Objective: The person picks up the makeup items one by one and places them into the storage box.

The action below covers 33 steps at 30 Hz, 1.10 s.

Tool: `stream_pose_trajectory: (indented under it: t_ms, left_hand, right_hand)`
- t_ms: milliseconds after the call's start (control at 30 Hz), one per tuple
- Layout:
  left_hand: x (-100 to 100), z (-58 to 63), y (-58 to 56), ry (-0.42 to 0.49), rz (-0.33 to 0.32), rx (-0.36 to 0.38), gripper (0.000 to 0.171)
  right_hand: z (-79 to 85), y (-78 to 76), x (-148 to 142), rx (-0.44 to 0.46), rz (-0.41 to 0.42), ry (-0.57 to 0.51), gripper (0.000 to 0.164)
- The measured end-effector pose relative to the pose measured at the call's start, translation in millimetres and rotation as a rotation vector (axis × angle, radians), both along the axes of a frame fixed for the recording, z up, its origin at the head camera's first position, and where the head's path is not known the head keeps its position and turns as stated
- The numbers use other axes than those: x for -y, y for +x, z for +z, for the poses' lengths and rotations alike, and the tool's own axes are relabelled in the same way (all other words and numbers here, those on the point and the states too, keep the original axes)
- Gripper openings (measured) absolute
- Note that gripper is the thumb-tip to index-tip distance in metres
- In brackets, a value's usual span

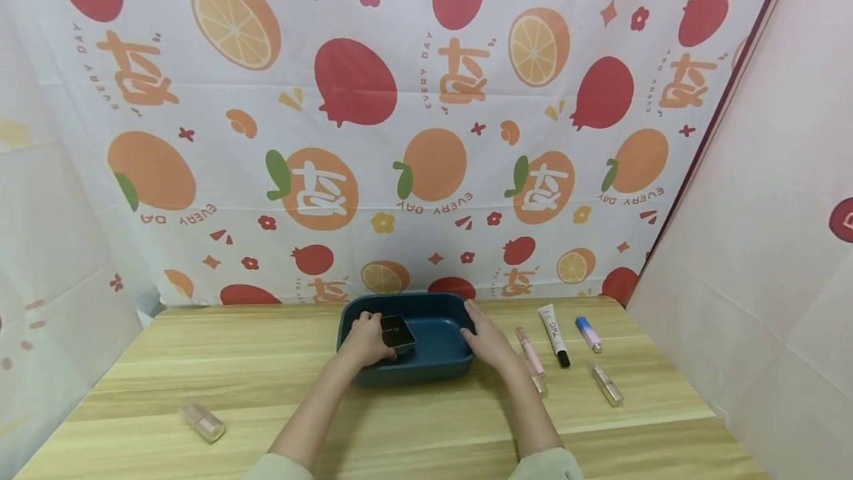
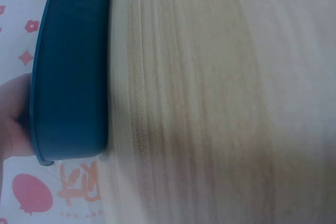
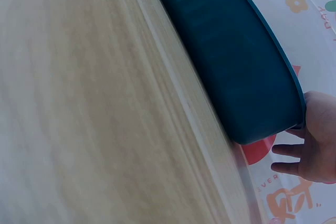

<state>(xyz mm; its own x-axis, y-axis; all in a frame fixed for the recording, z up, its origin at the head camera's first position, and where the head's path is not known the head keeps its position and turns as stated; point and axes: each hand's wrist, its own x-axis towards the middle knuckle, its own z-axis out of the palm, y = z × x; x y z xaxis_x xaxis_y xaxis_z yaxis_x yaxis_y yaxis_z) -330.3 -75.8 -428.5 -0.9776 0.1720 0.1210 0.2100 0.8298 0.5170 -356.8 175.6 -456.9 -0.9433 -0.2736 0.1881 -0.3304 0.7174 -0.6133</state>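
Note:
A dark blue basin (image 1: 435,372) sits on the table near the hanging cloth. Inside its left part lies a black square case (image 1: 398,333) with light lettering on the lid. My left hand (image 1: 365,341) reaches over the near rim and grips this case by its left side, thumb at the near edge. At the basin's right end my right hand (image 1: 492,343) holds the rim, with the thumb inside. In the right wrist view, the fingers (image 3: 286,168) of that hand extend down outside the end wall. The basin's wall (image 2: 73,77) hides most of my left hand in the left wrist view.
Right of the basin lie a pink tube (image 1: 530,352), a white tube with black cap (image 1: 554,335), a blue-pink tube (image 1: 589,334) and a clear lip-gloss tube (image 1: 606,384). Another clear tube (image 1: 203,421) lies at the front left. Fruit-printed cloth (image 1: 413,95) hangs behind the table.

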Motion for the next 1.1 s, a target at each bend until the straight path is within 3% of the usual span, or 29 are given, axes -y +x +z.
stream_pose_trajectory:
  t_ms: [233, 767, 1100]
  left_hand:
    - [-0.3, -0.4, -0.2, 0.003, 0.0, 0.004, 0.081]
    - [-1.8, 6.9, -6.7, 0.005, -0.085, -0.03, 0.073]
    - [0.8, 8.4, -0.7, 0.014, -0.088, -0.035, 0.065]
  right_hand:
    - [-0.3, 1.7, 0.3, 0.011, -0.002, -0.009, 0.055]
    - [-0.2, -0.8, -0.8, -0.004, 0.004, -0.001, 0.055]
    - [-1.9, -1.8, -0.8, -0.002, 0.006, 0.002, 0.055]
